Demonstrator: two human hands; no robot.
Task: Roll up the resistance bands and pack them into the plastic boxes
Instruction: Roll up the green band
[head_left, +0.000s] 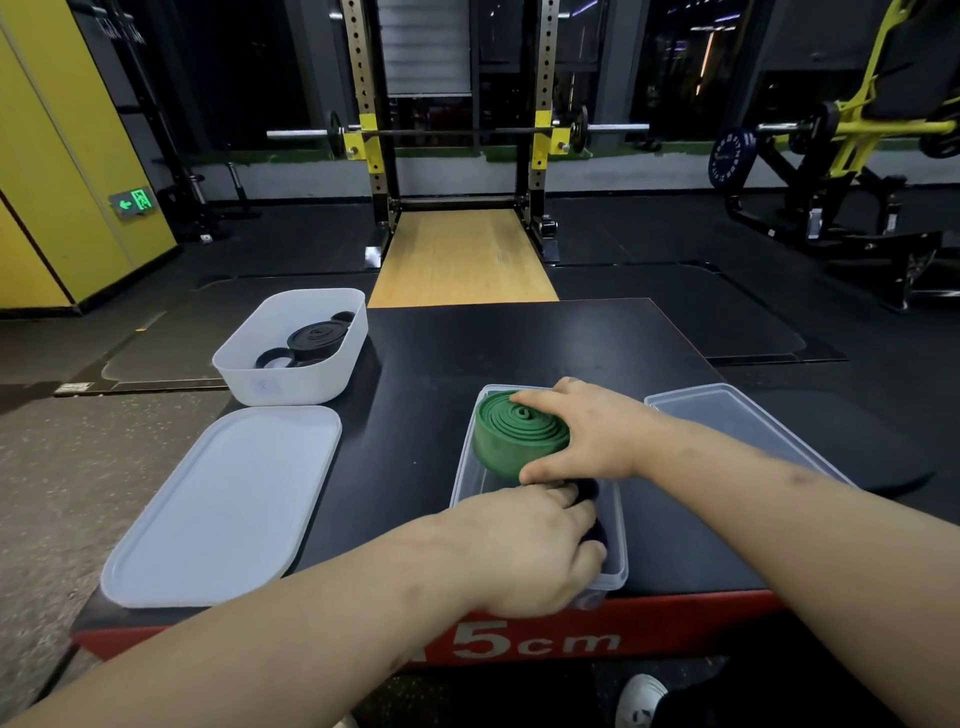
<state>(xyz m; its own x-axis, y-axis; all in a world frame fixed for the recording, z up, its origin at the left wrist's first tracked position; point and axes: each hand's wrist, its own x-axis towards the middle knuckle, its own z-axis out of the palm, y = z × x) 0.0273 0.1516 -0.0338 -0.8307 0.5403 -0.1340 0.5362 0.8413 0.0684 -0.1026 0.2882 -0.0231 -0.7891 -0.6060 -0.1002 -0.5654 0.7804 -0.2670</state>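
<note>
In the clear box (461, 486) on the desk (415, 384), the right hand (597, 431) grips the rolled green band (511, 434), fingers spread round it; the left hand (519, 545) curls its fingers over a dark band (589, 489).

Right hand (589, 434), centre-right, fingers curled round green band roll (511, 439). Left hand (524, 545), lower centre, palm down; grip possibly closed, unclear.

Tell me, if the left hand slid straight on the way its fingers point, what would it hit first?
Probably the thumb of the right hand, which lies just past the fingertips of the left hand and helps grip the green rolled band in the clear box. Depth is unclear, so they may already touch.
</note>
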